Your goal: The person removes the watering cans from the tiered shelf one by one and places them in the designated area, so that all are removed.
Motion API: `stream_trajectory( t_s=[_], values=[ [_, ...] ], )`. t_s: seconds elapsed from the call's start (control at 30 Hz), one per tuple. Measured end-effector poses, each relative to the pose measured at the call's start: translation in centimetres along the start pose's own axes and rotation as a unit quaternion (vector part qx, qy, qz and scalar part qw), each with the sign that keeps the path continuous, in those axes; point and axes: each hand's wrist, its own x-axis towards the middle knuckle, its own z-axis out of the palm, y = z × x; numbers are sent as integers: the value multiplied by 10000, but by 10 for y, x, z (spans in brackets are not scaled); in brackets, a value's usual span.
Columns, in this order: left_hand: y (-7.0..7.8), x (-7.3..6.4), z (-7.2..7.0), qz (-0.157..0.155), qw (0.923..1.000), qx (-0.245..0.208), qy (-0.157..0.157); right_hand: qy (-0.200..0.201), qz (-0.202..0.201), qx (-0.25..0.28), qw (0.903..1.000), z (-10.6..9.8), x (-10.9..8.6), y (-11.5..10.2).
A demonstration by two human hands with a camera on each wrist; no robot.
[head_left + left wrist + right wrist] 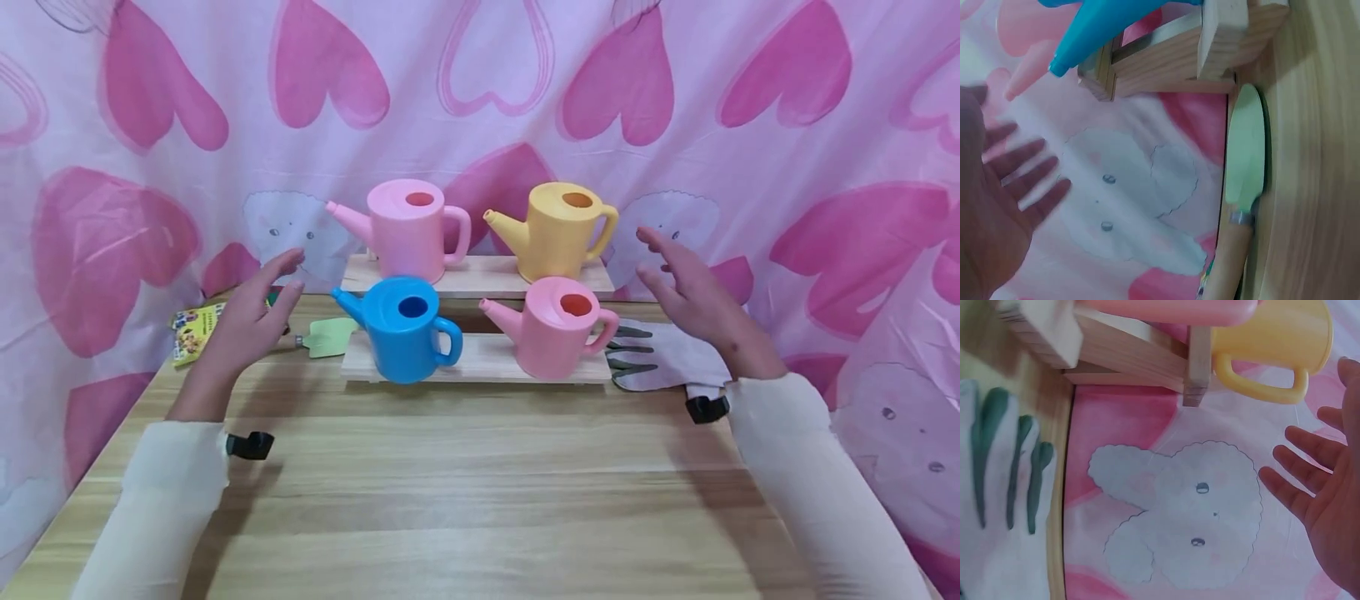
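Observation:
On a two-tier wooden stand are a pink watering can and a yellow watering can above, with a blue watering can and another pink watering can below. All spouts point left. My left hand hovers left of the stand, fingers spread and holding nothing, over a trowel with a pale green blade and wooden handle. To the right of the stand, my right hand is raised with extended fingers, empty, above a white and green glove.
A yellow printed packet lies at the table's left edge, partly behind my left hand. Wood-grain tabletop stretches in front of the stand. A pink curtain with hearts hangs close behind and along both sides.

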Motion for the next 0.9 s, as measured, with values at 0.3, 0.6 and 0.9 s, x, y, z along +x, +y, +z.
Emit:
stream_trajectory(
  t_s=[0.3,0.6,0.9],
  values=[
    [-11,32,16,-958,9928,-719,-13,462,352,454,9973,9,37,-2],
    [-24,52,31,-1889,9566,-2162,-504,667,990,1279,9846,23,61,-5],
    [-28,59,37,-2280,9235,-2974,-822,668,974,1646,9793,28,68,-6]
  ],
)
